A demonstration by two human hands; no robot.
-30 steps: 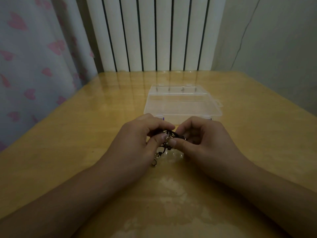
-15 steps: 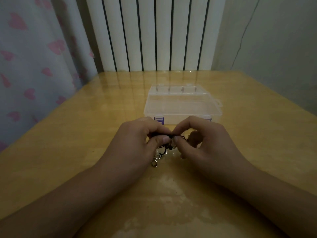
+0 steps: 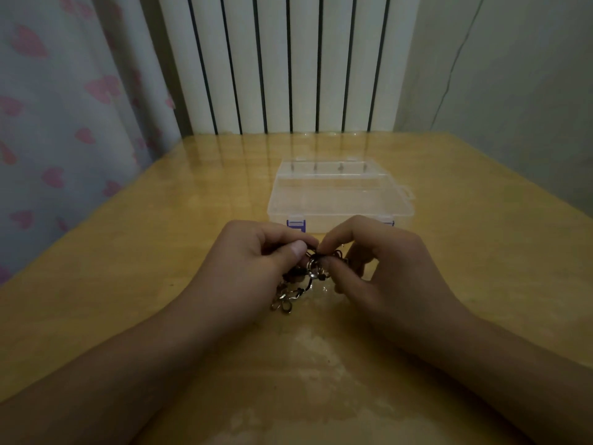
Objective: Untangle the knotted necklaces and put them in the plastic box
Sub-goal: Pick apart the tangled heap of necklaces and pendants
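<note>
A tangle of knotted necklaces (image 3: 313,271), dark cord with silver rings and clasps, hangs between both hands just above the wooden table (image 3: 128,268). My left hand (image 3: 253,268) pinches the tangle's left side between thumb and curled fingers. My right hand (image 3: 382,271) pinches a strand at its upper right with thumb and forefinger. Silver chain ends (image 3: 284,303) dangle onto the table below my left hand. The clear plastic box (image 3: 337,197) with purple latches lies just behind the hands, its lid down.
A white radiator (image 3: 288,62) stands behind the table's far edge. A curtain with pink hearts (image 3: 64,123) hangs along the left side. A grey wall (image 3: 513,91) runs close to the table's right edge.
My hands have parted slightly, and more of the tangle shows between them. The silver chain ends hang lower and have spread on the table.
</note>
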